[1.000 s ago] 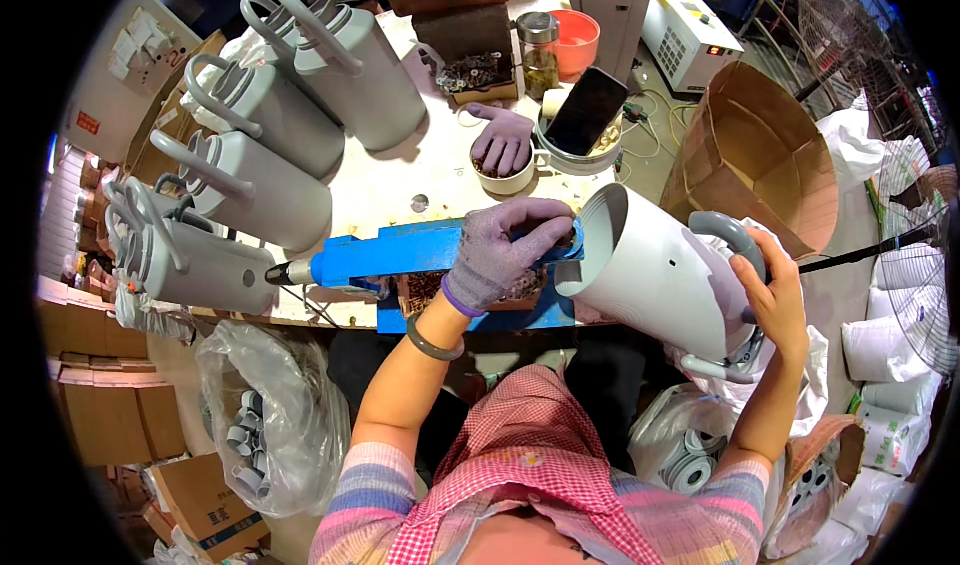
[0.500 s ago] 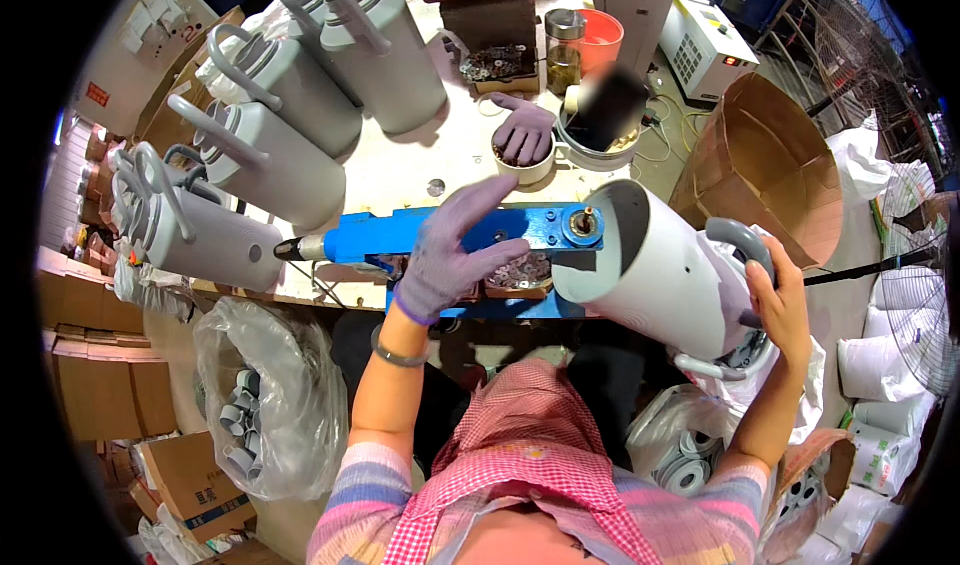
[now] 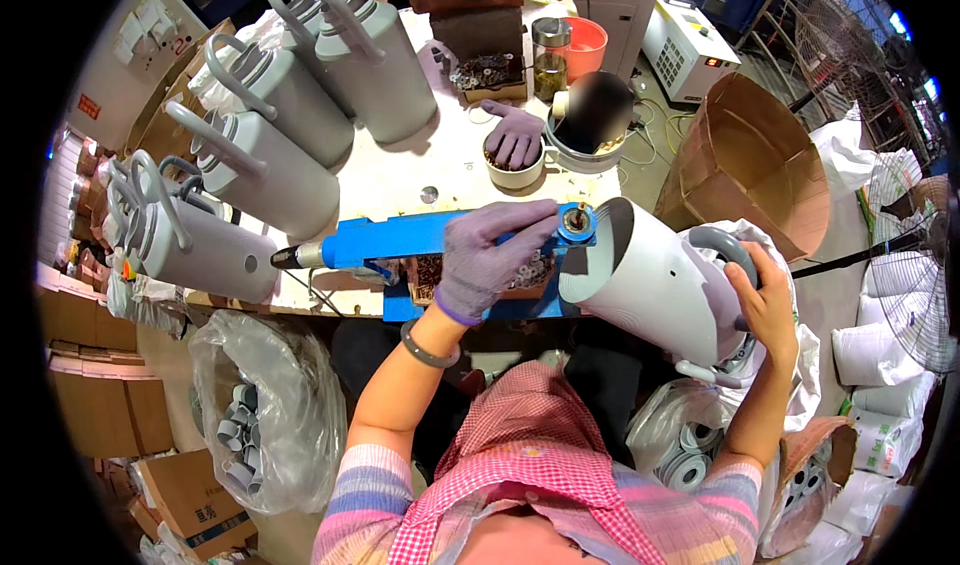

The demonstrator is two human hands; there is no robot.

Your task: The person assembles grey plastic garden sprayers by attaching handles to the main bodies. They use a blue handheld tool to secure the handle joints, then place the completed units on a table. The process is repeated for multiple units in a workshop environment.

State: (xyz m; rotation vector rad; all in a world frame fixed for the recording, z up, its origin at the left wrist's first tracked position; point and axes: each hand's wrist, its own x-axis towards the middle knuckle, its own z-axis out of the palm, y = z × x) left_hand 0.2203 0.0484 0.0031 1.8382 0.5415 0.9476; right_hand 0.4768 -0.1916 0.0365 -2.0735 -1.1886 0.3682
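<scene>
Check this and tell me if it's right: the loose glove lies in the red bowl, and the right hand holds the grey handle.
Wrong on the glove: the head view shows it on the white cup. The right hand does hold the grey handle.

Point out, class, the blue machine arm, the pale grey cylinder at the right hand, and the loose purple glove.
Blue machine arm [image 3: 395, 238], head view: on the left half of its top face.
Pale grey cylinder [image 3: 652, 290], head view: on its side wall.
Loose purple glove [image 3: 515, 133], head view: on its middle.
</scene>
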